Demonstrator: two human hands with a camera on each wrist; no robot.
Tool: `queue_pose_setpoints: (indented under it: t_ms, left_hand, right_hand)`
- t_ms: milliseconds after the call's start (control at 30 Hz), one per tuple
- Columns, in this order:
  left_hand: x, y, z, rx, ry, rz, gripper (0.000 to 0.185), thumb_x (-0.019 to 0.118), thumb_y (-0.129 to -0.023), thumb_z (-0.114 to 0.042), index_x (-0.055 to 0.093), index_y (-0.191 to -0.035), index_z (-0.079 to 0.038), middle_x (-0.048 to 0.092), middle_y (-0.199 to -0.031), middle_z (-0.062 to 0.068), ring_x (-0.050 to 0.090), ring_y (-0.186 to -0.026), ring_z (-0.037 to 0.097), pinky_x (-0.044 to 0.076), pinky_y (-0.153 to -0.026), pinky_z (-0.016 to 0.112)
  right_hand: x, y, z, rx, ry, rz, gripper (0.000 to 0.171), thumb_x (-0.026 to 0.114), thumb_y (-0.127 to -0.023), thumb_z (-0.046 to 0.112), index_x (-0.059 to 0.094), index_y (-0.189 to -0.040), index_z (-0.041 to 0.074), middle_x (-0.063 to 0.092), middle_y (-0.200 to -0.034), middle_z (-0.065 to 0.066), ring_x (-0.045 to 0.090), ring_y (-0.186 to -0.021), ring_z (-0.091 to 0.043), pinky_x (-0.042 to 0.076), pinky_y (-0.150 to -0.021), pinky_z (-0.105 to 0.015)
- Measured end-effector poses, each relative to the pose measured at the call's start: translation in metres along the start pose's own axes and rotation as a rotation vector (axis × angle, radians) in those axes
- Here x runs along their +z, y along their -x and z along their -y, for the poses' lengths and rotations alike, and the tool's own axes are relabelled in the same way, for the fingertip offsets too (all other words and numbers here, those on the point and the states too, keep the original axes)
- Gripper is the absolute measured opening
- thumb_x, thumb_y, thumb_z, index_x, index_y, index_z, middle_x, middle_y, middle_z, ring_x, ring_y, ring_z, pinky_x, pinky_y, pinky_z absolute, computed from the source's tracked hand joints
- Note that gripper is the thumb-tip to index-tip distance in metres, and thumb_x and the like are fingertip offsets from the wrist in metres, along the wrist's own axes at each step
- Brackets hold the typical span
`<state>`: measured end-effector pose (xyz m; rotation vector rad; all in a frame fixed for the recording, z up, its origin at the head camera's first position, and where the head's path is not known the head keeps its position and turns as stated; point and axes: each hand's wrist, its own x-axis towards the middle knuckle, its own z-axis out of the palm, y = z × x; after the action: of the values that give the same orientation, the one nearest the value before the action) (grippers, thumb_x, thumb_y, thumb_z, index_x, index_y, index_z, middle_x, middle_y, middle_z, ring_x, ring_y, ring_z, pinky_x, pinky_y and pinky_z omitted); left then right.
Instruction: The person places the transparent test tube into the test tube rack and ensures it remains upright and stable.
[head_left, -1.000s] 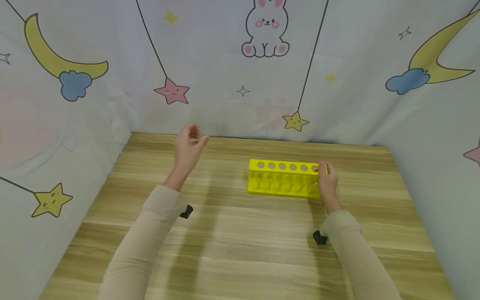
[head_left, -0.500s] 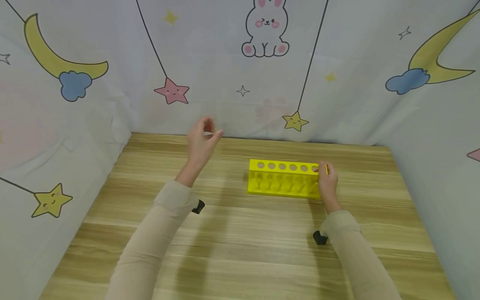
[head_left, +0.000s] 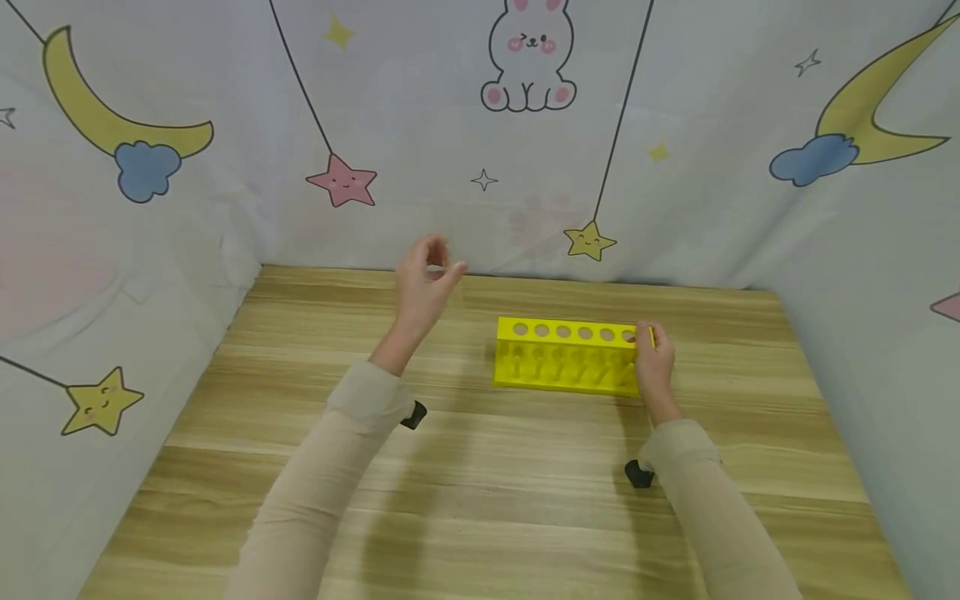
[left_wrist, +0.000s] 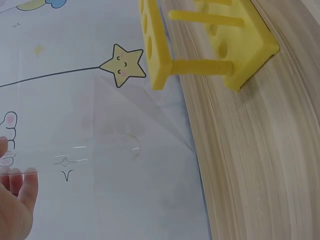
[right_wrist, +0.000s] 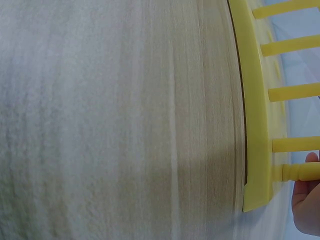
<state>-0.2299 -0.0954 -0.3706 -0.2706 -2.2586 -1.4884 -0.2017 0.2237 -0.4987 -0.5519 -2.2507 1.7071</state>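
Hands are up over a wooden table [head_left: 480,500]. The left hand [head_left: 422,283] is lifted in the air, left of the yellow rack [head_left: 566,357]. Its thumb and fingers pinch a clear glass tube [left_wrist: 107,145]. The tube is very hard to see in the head view. In the left wrist view it shows only as a faint see-through shape against the white cloth wall [head_left: 420,125], and just the edge of the hand shows.

The right hand [head_left: 654,367] grips the right end of the rack and covers that end. The rack stands on the table near the back, with a row of round holes on top. In the right wrist view only one fingertip peeks in at the corner, and the rack is cut off.
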Motion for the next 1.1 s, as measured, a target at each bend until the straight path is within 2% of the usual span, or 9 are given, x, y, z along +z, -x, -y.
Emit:
queue_pose_setpoints:
  t_ms: [267, 533, 800, 967, 1100]
  left_hand:
    - [0.014, -0.002, -0.009, 0.009, 0.048, 0.014, 0.035, 0.067, -0.077, -0.012, 0.053, -0.106, 0.001, 0.054, -0.092, 0.016, 0.053, -0.085, 0.022, 0.052, -0.073, 0.032]
    - [0.029, -0.002, -0.013, -0.028, 0.102, 0.036, 0.035, 0.066, -0.078, -0.007, 0.051, -0.108, 0.004, 0.053, -0.094, 0.020, 0.053, -0.087, 0.026, 0.052, -0.075, 0.036]
    - [0.037, 0.000, -0.016, -0.028, 0.117, 0.038, 0.035, 0.066, -0.078, -0.013, 0.051, -0.108, -0.001, 0.053, -0.095, 0.014, 0.053, -0.086, 0.020, 0.052, -0.074, 0.031]
    - [0.045, -0.001, -0.020, -0.056, 0.151, 0.044, 0.037, 0.067, -0.078, -0.013, 0.051, -0.109, 0.000, 0.053, -0.097, 0.016, 0.052, -0.088, 0.022, 0.052, -0.076, 0.034]
    - [0.051, 0.000, -0.021, -0.039, 0.145, 0.044, 0.035, 0.066, -0.079, -0.014, 0.051, -0.108, -0.001, 0.054, -0.096, 0.016, 0.053, -0.086, 0.021, 0.052, -0.074, 0.031]
  right_hand:
    - [0.000, -0.001, -0.001, -0.014, -0.015, -0.004, 0.024, 0.042, -0.092, 0.032, 0.055, -0.090, 0.012, 0.051, -0.073, 0.013, 0.042, -0.066, -0.007, 0.033, -0.052, -0.016]
    - [0.000, 0.001, 0.001, 0.021, -0.004, 0.013, 0.031, 0.041, -0.091, 0.041, 0.054, -0.093, 0.013, 0.051, -0.076, 0.010, 0.032, -0.050, -0.002, 0.032, -0.048, -0.016]
    - [0.000, 0.000, 0.002, 0.039, -0.014, 0.005, 0.024, 0.041, -0.092, 0.036, 0.054, -0.092, 0.015, 0.051, -0.074, 0.010, 0.041, -0.059, -0.007, 0.034, -0.050, -0.016]
    - [0.000, 0.001, 0.005, 0.043, -0.023, 0.011, 0.028, 0.042, -0.092, 0.036, 0.054, -0.094, 0.012, 0.051, -0.075, 0.009, 0.038, -0.058, -0.005, 0.033, -0.051, -0.016]
    - [-0.001, 0.002, 0.006, 0.036, -0.029, 0.007, 0.029, 0.042, -0.091, 0.036, 0.055, -0.094, 0.010, 0.051, -0.075, 0.008, 0.038, -0.057, -0.004, 0.034, -0.051, -0.015]
